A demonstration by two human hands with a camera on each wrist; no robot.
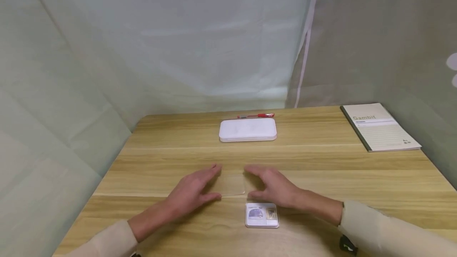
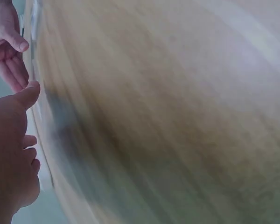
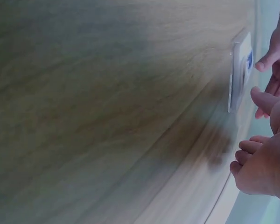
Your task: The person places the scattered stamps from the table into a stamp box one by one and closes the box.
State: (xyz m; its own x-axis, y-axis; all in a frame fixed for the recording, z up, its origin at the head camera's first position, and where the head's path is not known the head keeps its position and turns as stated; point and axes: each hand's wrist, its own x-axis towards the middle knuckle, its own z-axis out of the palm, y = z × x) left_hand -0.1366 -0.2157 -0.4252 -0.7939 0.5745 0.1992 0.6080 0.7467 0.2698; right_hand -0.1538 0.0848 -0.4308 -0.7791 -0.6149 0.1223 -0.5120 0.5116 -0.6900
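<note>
Between my two hands a clear, flat, square-cornered piece point(image 1: 233, 185), perhaps a plastic lid, lies on the wooden table; its outline is faint. To its left is my left hand point(image 1: 192, 188), thumb and fingers spread apart and holding nothing. My right hand point(image 1: 274, 185) faces it from the other side, also with thumb and fingers apart. Just below the right hand lies a small clear-edged case point(image 1: 262, 215) with a printed blue and tan card face. In the right wrist view the case point(image 3: 241, 70) is seen nearly edge-on.
Farther back on the table point(image 1: 171, 150) is a white oblong case point(image 1: 248, 129), with a red-capped pen point(image 1: 255, 116) behind it. At the back right lies a notebook point(image 1: 381, 127) marked "Gambit". Pale cloth point(image 1: 214, 50) hangs behind the table and along its sides.
</note>
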